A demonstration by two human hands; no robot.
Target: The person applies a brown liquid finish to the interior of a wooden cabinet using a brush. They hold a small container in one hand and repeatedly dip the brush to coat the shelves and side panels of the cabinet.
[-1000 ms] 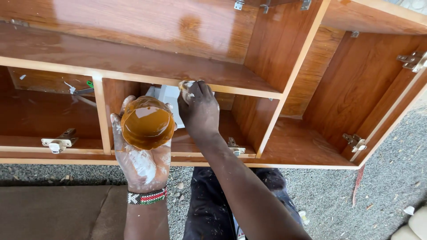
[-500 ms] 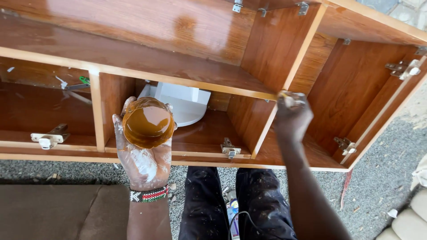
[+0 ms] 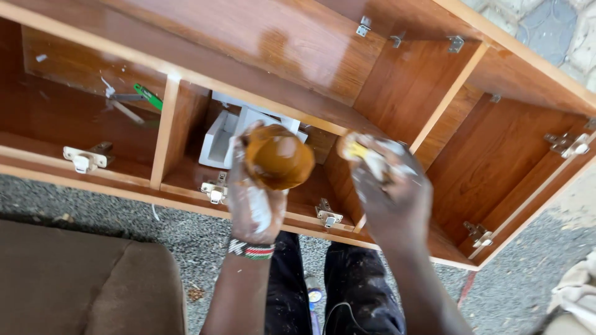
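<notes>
Our right grip [image 3: 388, 186] is closed around a wad of cloth [image 3: 372, 158], pale with a yellowish patch, the fingers curled over it so that the wad pokes out toward the cabinet. Our left grip [image 3: 254, 198] is wrapped round a small jar of brown finish [image 3: 277, 156], held upright with its open mouth tilted a little toward us; the palm is smeared with whitish residue, and a beaded wristband [image 3: 249, 249] sits at the wrist.

The relation that matters here: the jar lies just to the left of the cloth, at about the same height, with a narrow gap between them and no contact. The right grip is the nearer one to the jar's mouth, and a short sideways move to the left would bring the wad over it. The wad's long axis runs roughly up and away from us, toward the upright divider [image 3: 447, 99].

Beyond both grips stands the wooden cabinet [image 3: 298, 43], glossy reddish brown, lying open toward us. Directly behind the jar, in the middle compartment, rests a white plastic container [image 3: 220, 139]. Metal hinges [image 3: 327, 214] are fixed along the lower front edge. In the left compartment lies a green-handled tool [image 3: 148, 96]. Below, gravel ground [image 3: 155, 217] and our dark trousers [image 3: 354, 285] show
</notes>
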